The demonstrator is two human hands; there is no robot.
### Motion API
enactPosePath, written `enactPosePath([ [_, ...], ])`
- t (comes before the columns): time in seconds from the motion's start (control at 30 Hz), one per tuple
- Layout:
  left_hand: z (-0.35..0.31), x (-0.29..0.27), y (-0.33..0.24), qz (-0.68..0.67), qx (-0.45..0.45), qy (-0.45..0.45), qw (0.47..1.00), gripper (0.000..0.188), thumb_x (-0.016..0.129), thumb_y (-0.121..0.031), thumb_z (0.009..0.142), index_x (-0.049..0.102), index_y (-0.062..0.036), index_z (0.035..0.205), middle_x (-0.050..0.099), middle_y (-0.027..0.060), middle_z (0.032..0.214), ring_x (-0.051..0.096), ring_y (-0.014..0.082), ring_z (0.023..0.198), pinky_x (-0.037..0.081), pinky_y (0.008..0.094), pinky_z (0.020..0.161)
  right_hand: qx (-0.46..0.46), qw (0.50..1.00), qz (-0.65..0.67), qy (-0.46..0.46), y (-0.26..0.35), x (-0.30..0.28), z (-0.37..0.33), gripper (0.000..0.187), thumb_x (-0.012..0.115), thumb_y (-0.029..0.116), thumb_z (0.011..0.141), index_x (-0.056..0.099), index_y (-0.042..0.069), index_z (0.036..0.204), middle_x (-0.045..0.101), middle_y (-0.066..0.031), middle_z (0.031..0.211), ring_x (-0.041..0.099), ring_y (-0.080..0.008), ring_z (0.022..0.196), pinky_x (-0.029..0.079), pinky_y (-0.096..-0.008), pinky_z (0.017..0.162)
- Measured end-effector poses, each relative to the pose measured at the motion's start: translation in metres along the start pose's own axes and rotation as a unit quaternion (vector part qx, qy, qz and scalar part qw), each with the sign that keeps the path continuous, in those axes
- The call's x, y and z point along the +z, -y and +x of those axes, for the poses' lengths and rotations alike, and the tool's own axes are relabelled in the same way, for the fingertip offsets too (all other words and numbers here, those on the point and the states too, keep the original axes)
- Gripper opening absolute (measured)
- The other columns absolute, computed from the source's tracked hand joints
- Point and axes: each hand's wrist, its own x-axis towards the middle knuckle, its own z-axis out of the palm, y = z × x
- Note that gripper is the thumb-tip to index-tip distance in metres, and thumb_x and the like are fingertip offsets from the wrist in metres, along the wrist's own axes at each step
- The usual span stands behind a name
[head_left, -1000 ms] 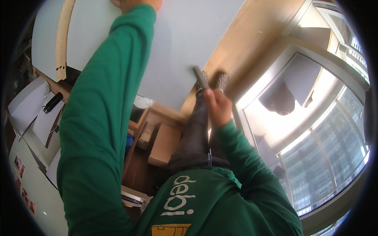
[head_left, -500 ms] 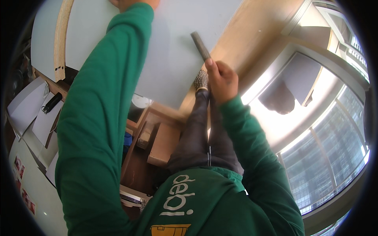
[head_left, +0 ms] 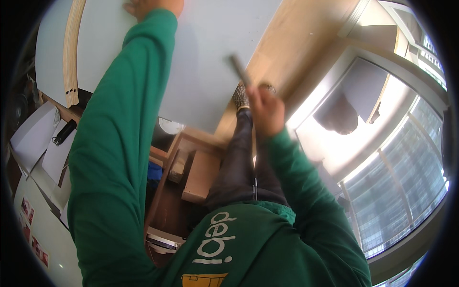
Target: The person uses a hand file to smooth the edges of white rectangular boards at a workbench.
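Note:
My right hand [head_left: 268, 114] is closed round the near end of a short, straight, grey-brown stick [head_left: 238, 68]. The stick points up and to the left over the grey-white panel [head_left: 205, 81]; motion blurs its far end. Whether it is wood or metal I cannot tell. At the upper edge, my left hand [head_left: 155, 5] rests on or just over the same panel, fingers apart and partly cut off by the frame. A pale wooden edge strip [head_left: 72, 52] with small dark holes runs along the panel's left part.
Below the panel is an open wooden drawer or compartment [head_left: 203, 174] with blocks inside. White sheets and a black cylinder [head_left: 64, 132] lie at left. A wooden floor [head_left: 291, 38] stretches to the right, beside a glass-fronted unit and a window [head_left: 387, 182].
My right hand has moved down and slightly left with the stick. My left hand has shifted a little left and down, showing more fingers.

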Motion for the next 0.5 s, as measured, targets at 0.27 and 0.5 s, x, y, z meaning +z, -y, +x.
enactPosePath([
  [0.27,-0.001,-0.003,-0.002,-0.006,-0.005,0.005,1.000,0.068,0.040,-0.053,0.103,0.038,-0.0061,0.153,0.030,0.0200,0.162,0.023,0.0357,0.152,0.016,0.0555,0.122,0.085,0.961,0.263,0.009,0.043,-0.024,0.097,0.051,0.064,0.044,0.098,0.064,0.001,0.072,0.052,0.0019,0.058,0.049,-0.0098,0.054,0.041,-0.0296,0.050],
  [0.5,-0.004,-0.006,-0.005,-0.017,-0.008,0.018,1.000,0.069,0.040,-0.053,0.103,0.037,-0.0056,0.153,0.030,0.0197,0.162,0.022,0.0351,0.152,0.015,0.0551,0.123,-0.011,0.988,0.022,0.150,-0.037,0.011,-0.061,0.032,0.068,0.028,0.098,0.067,0.000,0.083,0.057,-0.0153,0.063,0.057,-0.0201,0.056,0.046,-0.0379,0.056],
])
